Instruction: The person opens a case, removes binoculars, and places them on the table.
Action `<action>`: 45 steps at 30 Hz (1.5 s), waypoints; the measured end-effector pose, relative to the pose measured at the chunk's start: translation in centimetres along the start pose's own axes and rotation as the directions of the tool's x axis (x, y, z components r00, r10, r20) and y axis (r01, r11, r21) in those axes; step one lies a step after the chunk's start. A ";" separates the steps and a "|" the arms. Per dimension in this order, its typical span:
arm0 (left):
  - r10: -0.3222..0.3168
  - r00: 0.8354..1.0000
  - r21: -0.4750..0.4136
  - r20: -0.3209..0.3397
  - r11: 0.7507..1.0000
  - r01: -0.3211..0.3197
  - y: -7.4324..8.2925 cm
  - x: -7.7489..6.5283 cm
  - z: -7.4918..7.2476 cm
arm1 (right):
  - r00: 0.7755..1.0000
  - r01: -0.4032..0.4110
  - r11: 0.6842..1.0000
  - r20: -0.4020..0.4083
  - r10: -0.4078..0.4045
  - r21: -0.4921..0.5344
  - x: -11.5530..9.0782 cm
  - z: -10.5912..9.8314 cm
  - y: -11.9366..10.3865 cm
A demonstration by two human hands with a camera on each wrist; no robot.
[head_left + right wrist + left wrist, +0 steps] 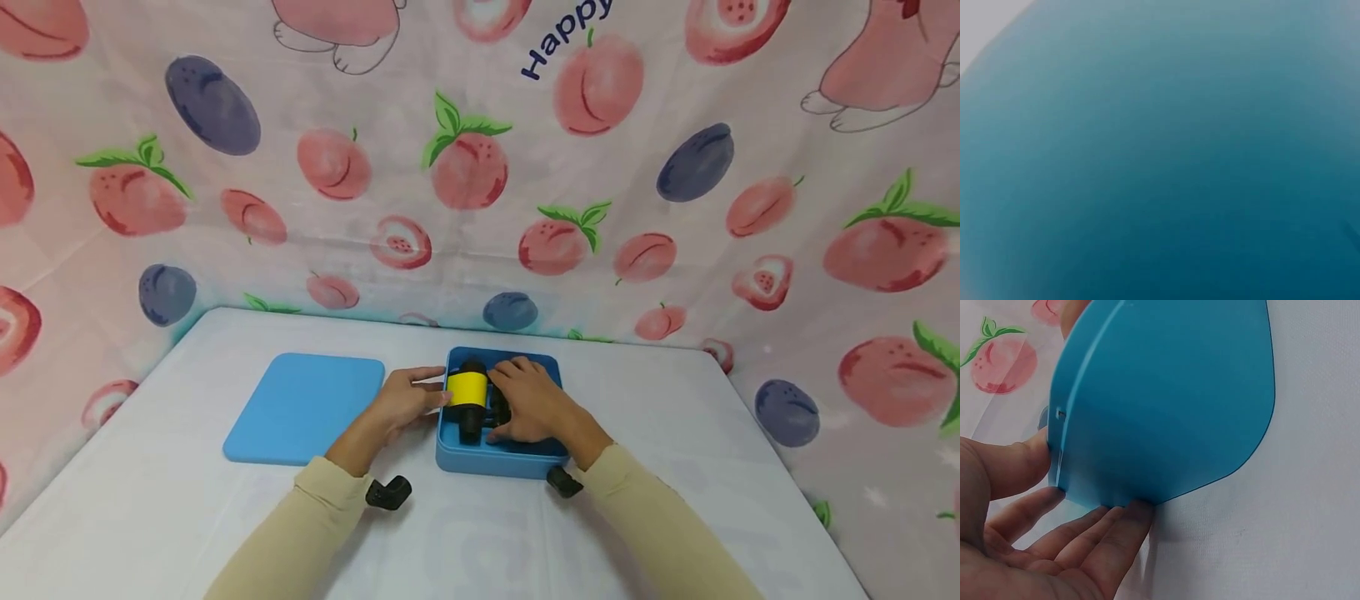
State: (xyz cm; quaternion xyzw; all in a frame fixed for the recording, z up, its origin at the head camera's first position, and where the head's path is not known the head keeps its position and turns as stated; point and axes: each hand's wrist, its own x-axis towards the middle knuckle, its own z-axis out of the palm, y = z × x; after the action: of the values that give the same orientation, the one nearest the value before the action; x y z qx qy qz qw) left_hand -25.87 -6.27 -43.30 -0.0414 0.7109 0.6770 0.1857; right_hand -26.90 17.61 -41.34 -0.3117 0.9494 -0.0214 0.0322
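Box, blue and open-topped (487, 462), is sitting on the white table (487, 542), both hands working at it. A black-and-yellow object (467, 388) is lying inside along the left side, its yellow band facing up and its dark ends pointing toward and away from the person.

Left hand (401, 404) is touching the box's left side. Fingers are reaching fairly straight and spread along the outer wall; in the left wrist view the thumb is resting at the rim.

Right hand (528, 404) is arching over the box's interior, covering darker parts beside the yellow band. Thumb and fingers are standing wide apart; whether they are gripping anything cannot be told, since the palm side is hidden. The right wrist view is showing mostly blurred blue.

A flat blue panel (303, 408), round-cornered, is lying left of the box, well apart from it. Small black devices are showing near the left wrist (388, 493) and the right (564, 482). Beige sleeves (300, 525) are covering both forearms. Behind the table, a fruit-printed cloth (420, 287) is hanging.
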 end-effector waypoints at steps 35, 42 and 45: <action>-0.036 0.998 -0.034 -0.053 0.999 0.034 -0.4 0.3 0.0 | 0.998 0.016 0.998 -0.060 -0.012 0.058 -3.7 -5.9 1.8; -0.032 0.998 -0.029 -0.050 0.999 0.031 -0.5 0.2 0.0 | 0.997 -0.010 0.999 -0.075 0.014 0.044 -4.7 -6.8 2.1; -0.027 0.999 -0.036 -0.042 0.999 0.025 -0.6 0.2 0.2 | 0.997 -0.024 0.999 -0.073 0.027 0.042 -5.2 -7.1 2.2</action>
State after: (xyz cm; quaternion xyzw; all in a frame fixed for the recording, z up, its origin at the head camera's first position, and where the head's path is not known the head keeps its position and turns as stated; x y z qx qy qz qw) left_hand -25.80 -6.11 -43.92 -0.0684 0.7021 0.6860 0.1784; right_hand -24.56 22.63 -34.17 -0.2976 0.9533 -0.0518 0.0040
